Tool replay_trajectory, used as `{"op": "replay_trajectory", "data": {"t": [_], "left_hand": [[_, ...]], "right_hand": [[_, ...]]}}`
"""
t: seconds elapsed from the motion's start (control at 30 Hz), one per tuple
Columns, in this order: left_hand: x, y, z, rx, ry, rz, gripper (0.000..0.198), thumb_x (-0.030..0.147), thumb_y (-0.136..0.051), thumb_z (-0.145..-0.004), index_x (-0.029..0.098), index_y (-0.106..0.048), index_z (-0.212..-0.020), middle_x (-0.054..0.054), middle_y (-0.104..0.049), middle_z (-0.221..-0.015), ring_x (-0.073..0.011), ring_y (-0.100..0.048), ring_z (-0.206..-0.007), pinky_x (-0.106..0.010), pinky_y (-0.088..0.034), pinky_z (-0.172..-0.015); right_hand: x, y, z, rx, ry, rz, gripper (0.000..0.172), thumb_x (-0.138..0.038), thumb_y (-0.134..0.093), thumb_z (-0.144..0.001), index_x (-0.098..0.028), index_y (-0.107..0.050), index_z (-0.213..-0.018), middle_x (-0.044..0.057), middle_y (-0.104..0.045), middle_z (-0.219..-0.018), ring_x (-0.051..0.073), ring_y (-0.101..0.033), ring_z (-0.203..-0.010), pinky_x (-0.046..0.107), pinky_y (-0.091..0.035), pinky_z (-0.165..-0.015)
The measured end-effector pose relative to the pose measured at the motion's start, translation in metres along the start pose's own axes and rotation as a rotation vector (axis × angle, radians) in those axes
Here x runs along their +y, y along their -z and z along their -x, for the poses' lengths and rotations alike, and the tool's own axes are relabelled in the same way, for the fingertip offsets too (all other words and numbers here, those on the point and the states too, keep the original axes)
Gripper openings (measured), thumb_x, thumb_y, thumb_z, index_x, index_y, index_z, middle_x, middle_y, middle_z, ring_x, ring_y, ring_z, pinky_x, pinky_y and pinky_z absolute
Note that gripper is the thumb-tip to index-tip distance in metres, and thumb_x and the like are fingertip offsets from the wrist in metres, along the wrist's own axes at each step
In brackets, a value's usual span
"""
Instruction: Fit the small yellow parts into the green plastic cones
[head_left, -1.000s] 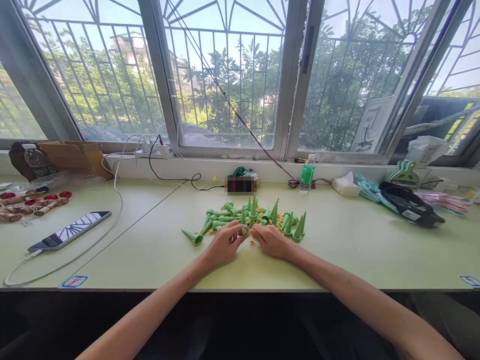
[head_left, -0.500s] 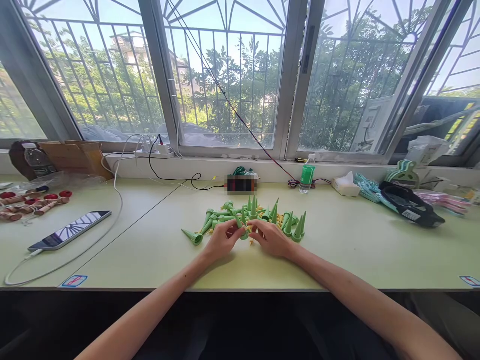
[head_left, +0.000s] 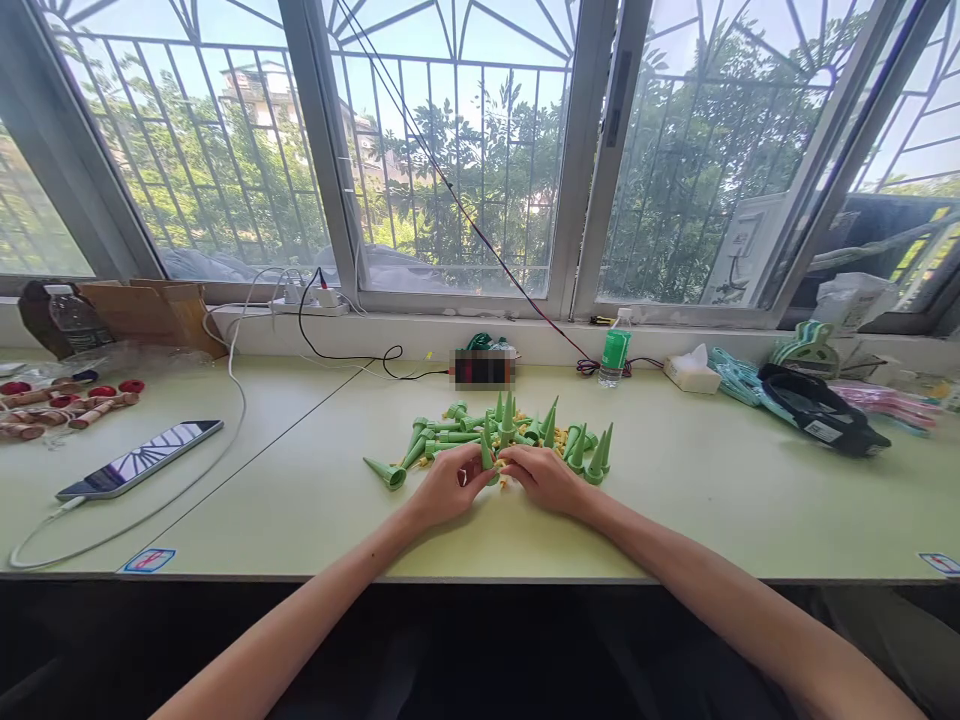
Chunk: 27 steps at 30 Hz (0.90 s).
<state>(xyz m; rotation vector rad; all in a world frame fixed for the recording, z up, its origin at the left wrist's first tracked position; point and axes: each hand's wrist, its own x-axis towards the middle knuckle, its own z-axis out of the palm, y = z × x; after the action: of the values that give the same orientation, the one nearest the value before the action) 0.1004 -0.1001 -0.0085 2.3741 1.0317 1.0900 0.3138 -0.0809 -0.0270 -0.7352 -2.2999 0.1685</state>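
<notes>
My left hand is closed on a green plastic cone spike, thumb and fingers around its lower part, point upward. My right hand meets it from the other side, its fingertips pinched at the spike's base. A small yellow part shows at those fingertips, partly hidden by them. Beyond both hands lies a pile of similar spikes, some lying flat and some standing, such as an upright spike. Small yellow pieces are scattered among them. One spike lies on its side at the pile's left edge.
On the left of the table a phone is plugged into a white cable, near wooden toys with red balls. Behind the pile stand a blurred dark box, a bottle and a tissue pack. A black strap lies right.
The spike in my left hand has turned from leaning left to more upright. My right fingertips have closed in against its base. The pile looks the same.
</notes>
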Motion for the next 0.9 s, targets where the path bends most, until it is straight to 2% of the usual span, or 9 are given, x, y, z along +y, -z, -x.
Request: {"op": "replay_trajectory", "data": {"t": [0.17, 0.33, 0.67, 0.9], "left_hand": [[0.0029, 0.0003, -0.0001, -0.025, -0.076, -0.033, 0.024, 0.024, -0.061, -0.088, 0.015, -0.051, -0.068, 0.002, -0.049, -0.066, -0.0091, -0.043, -0.06, -0.022, -0.035, -0.054], [0.0026, 0.0005, -0.0003, -0.044, -0.09, -0.039, 0.021, 0.024, -0.061, -0.089, 0.016, -0.056, -0.07, 0.001, -0.05, -0.068, -0.0099, -0.043, -0.06, -0.023, -0.035, -0.055], [-0.0036, -0.0022, 0.0, 0.023, -0.089, -0.051, 0.015, 0.023, -0.054, -0.092, 0.017, -0.058, -0.079, 0.001, -0.051, -0.068, -0.0107, -0.045, -0.061, -0.023, -0.037, -0.056], [-0.0019, -0.0015, 0.0004, 0.008, -0.099, -0.07, 0.015, 0.024, -0.054, -0.093, 0.017, -0.061, -0.082, 0.001, -0.051, -0.068, -0.0106, -0.045, -0.061, -0.023, -0.037, -0.056]], "right_hand": [[-0.0019, 0.0018, -0.0009, -0.003, 0.008, 0.027, 0.024, -0.029, -0.042, -0.103, -0.018, -0.06, -0.09, 0.005, -0.065, -0.081, 0.015, -0.059, -0.072, 0.026, -0.043, -0.067], [-0.0007, 0.0005, -0.0008, -0.023, -0.019, 0.073, 0.032, -0.028, -0.043, -0.102, -0.018, -0.056, -0.075, 0.001, -0.057, -0.069, 0.013, -0.051, -0.061, 0.025, -0.037, -0.062], [-0.0021, 0.0, -0.0025, -0.001, -0.084, 0.057, 0.033, -0.032, -0.038, -0.104, -0.018, -0.059, -0.082, 0.002, -0.06, -0.073, 0.013, -0.055, -0.066, 0.025, -0.037, -0.065], [-0.0009, -0.0017, -0.0016, 0.014, -0.112, 0.114, 0.038, -0.033, -0.037, -0.104, -0.019, -0.052, -0.073, -0.001, -0.052, -0.064, 0.013, -0.048, -0.058, 0.025, -0.031, -0.06]]}}
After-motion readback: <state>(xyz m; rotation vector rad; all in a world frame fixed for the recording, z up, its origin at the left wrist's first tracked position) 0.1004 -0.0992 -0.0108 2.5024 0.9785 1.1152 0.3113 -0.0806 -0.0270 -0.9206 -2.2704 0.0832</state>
